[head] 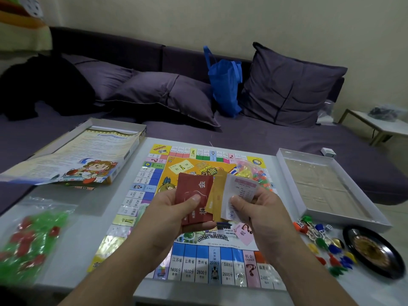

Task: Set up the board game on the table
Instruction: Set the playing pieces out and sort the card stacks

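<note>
One game board (194,257) lies flat on the pale table (88,235), and both hands are raised over its middle with three small decks of cards fanned between them. The left hand (174,208) grips a red deck (194,195), thumb curled over its face, where large pale characters including 会 and 机 can be read; a gold deck (217,195) sits just beside it. The right hand (262,206) pinches a white deck (239,193) of printed cards, its fingers (237,200) curled onto the front; the print there is too small to read. Along the board's near edge the squares read 江苏省 1400分, 云南省 1600分, 贵州省 2800分, a station square marked 2000分, 广西自治区 2600分, and a pink square marked 机会 CHANCE with a question mark. One clear bag (28,246) of green and red plastic pieces lies at the table's left, and a second bag of small coloured pieces (251,173) rests on the board's far right part. Two box halves are open: one (114,129) at the far left holding a printed rules sheet (72,155) with a cartoon figure, one white tray (331,191) at the right. Loose coloured tokens (331,255), too jumbled to count, and at least one white die (328,227) lie beside one dark roulette wheel (375,250). Behind, a purple sofa (265,138) carries three cushions and one blue bag (225,85).
</note>
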Demonstrator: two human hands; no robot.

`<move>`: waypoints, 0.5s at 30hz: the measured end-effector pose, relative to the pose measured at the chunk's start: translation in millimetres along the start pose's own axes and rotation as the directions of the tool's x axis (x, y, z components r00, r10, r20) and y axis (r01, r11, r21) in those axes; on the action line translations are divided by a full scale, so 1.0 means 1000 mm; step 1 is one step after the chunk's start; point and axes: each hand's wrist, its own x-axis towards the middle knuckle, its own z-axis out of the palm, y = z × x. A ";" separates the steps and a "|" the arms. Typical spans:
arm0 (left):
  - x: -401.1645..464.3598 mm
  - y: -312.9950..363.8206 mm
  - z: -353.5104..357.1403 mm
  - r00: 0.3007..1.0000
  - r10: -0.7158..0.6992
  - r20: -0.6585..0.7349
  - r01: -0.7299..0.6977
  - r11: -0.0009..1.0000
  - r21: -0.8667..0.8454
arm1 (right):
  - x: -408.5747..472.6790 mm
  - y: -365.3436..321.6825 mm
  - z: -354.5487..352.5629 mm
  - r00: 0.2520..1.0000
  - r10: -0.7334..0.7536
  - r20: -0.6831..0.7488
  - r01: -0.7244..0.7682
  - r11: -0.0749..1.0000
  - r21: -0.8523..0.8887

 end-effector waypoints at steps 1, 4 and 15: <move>0.000 0.000 0.001 1.000 -0.003 -0.005 0.003 1.000 0.006 | 0.000 0.000 0.000 1.000 -0.003 -0.003 0.003 1.000 -0.013; 0.000 0.001 0.002 0.999 -0.033 -0.036 0.033 0.999 0.005 | -0.002 0.000 0.002 1.000 -0.026 -0.014 0.025 0.997 -0.074; 0.000 -0.011 0.010 0.990 -0.125 -0.061 0.136 0.962 0.235 | -0.012 0.008 0.021 0.996 0.043 0.081 -0.027 0.980 -0.197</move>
